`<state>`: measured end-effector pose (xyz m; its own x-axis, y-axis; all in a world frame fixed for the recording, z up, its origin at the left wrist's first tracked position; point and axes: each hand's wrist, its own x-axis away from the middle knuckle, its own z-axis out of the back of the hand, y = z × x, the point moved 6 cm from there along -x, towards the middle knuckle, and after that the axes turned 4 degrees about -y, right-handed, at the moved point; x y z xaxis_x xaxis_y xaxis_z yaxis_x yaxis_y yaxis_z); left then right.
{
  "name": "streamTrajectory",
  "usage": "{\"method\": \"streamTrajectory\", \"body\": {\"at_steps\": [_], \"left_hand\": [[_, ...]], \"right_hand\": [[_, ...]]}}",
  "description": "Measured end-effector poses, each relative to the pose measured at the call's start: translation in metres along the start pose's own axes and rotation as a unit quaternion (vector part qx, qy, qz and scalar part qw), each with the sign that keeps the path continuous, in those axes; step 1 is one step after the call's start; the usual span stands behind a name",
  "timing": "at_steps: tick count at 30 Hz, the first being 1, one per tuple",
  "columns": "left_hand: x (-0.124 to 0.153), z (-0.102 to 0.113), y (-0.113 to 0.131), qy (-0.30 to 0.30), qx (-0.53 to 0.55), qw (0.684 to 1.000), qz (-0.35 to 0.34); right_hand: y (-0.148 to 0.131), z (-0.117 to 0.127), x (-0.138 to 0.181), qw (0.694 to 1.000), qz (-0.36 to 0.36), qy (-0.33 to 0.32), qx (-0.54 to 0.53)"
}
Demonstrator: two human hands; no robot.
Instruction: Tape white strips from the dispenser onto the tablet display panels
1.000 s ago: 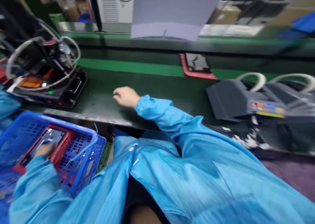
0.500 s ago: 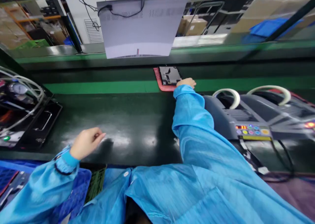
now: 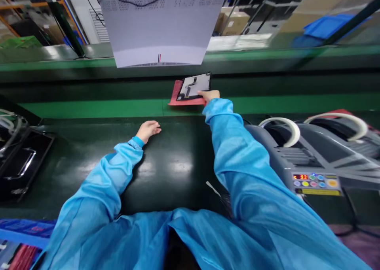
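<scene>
A thin, flat silver-backed panel (image 3: 196,86) with dark edges and a black ribbon cable is tilted at the far side of the bench. Beneath it is a pink sheet (image 3: 175,96) that looks like bubble wrap. My right hand (image 3: 210,96) grips the panel's near right corner, thumb on top; the fingers underneath are hidden, and I cannot tell whether they hold the pink sheet too. Nearer to me, my left hand (image 3: 149,131) hovers over the dark bench top, fingers loosely stretched and holding nothing.
At the right stand grey machines (image 3: 279,155) with white rings and a lit button panel (image 3: 316,183). A black fixture (image 3: 25,159) sits on the left. A large white casing (image 3: 166,33) hangs above the back. Blue crates (image 3: 26,230) are at lower left.
My right hand has closed on the panel's corner; panel and pink sheet have shifted left and tilted. My left hand has moved forward and right, its fingers uncurling. The view has turned slightly.
</scene>
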<state>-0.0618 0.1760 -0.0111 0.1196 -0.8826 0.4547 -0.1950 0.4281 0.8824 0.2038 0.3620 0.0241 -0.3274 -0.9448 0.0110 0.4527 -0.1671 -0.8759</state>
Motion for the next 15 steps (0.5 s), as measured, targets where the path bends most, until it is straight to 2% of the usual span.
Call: {"method": "streamTrajectory", "body": {"at_steps": [3,6,9,12,15], "left_hand": [[-0.009,-0.002,0.004,-0.026,0.078,0.996,0.026],[-0.007,-0.003,-0.004,-0.097,0.138,0.984,0.060],[0.006,0.004,-0.022,-0.143,0.101,0.984,0.016],[0.023,0.016,-0.049,-0.119,0.048,0.991,-0.024],[0.039,0.024,-0.069,-0.105,0.019,0.993,-0.041]], "right_hand": [[-0.002,-0.005,0.048,0.993,-0.068,-0.023,-0.097],[0.011,0.003,0.120,0.981,-0.091,-0.066,-0.157],[0.036,0.011,0.198,0.968,-0.108,-0.123,-0.188],[0.058,0.017,0.251,0.972,-0.093,-0.159,-0.148],[0.066,0.029,0.268,0.992,-0.039,-0.117,0.012]]}}
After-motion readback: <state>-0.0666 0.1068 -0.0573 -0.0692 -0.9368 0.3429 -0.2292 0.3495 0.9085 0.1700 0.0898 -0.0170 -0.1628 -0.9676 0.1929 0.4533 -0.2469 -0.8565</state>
